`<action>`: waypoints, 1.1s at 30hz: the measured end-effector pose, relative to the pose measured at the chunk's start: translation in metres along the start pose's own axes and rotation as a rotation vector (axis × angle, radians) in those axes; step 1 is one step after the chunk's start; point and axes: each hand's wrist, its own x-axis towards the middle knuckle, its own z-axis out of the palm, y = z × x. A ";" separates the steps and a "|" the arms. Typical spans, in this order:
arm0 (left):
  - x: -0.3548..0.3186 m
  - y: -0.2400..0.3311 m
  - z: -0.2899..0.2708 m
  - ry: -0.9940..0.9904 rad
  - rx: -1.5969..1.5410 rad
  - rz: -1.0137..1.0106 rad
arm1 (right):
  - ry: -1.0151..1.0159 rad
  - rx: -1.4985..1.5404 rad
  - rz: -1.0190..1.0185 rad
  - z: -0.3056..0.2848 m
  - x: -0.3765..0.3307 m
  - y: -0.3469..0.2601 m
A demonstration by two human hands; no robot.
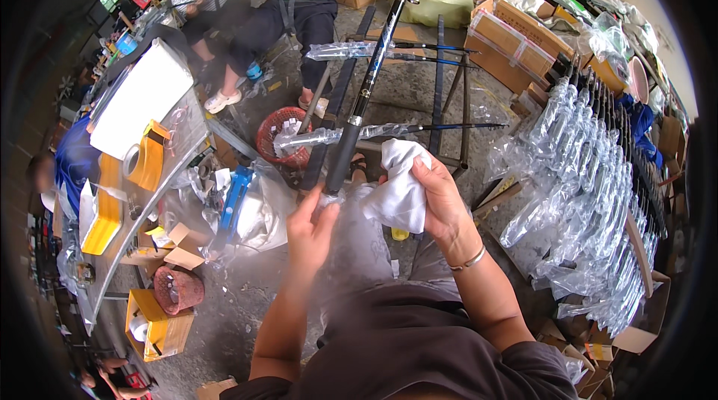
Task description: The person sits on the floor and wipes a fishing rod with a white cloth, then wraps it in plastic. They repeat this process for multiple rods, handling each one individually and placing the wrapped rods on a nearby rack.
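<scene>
Head view: my left hand (313,222) has its grip clamped on the butt end of a black rod (364,89), which runs up and away from my fingers toward the top of the frame. My right hand (441,202), just beside it, is closed on a white cloth (399,187). Beyond lie a red basket (273,130) and bagged rods (591,175) stacked at right.

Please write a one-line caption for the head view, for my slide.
Left hand grips the butt of a black fishing rod; right hand holds a white cloth.
</scene>
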 end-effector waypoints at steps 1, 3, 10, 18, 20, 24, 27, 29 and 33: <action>0.000 0.002 0.001 -0.004 -0.023 -0.008 | 0.023 0.012 0.004 -0.001 0.000 0.001; -0.002 0.004 0.001 -0.010 -0.099 -0.061 | 0.021 -0.010 0.005 -0.002 -0.001 0.000; -0.006 0.011 0.001 -0.025 -0.286 -0.202 | 0.299 -0.719 -0.114 -0.028 -0.005 0.011; -0.004 0.007 0.002 -0.025 -0.352 -0.248 | 0.236 -1.114 -0.417 -0.053 -0.021 0.020; -0.004 0.006 0.003 -0.012 -0.357 -0.266 | 0.218 -0.878 -0.397 -0.042 -0.021 0.012; -0.003 0.007 0.004 -0.002 -0.384 -0.281 | 0.206 -0.456 -0.263 -0.039 -0.021 0.005; -0.005 0.001 0.007 0.052 -0.335 -0.254 | 0.176 -0.280 -0.203 -0.038 -0.019 0.008; -0.006 -0.001 0.007 0.090 -0.261 -0.233 | 0.170 -0.220 -0.163 -0.037 -0.020 0.009; -0.006 -0.008 0.006 0.145 -0.058 -0.083 | 0.204 -0.272 -0.078 -0.026 -0.020 0.009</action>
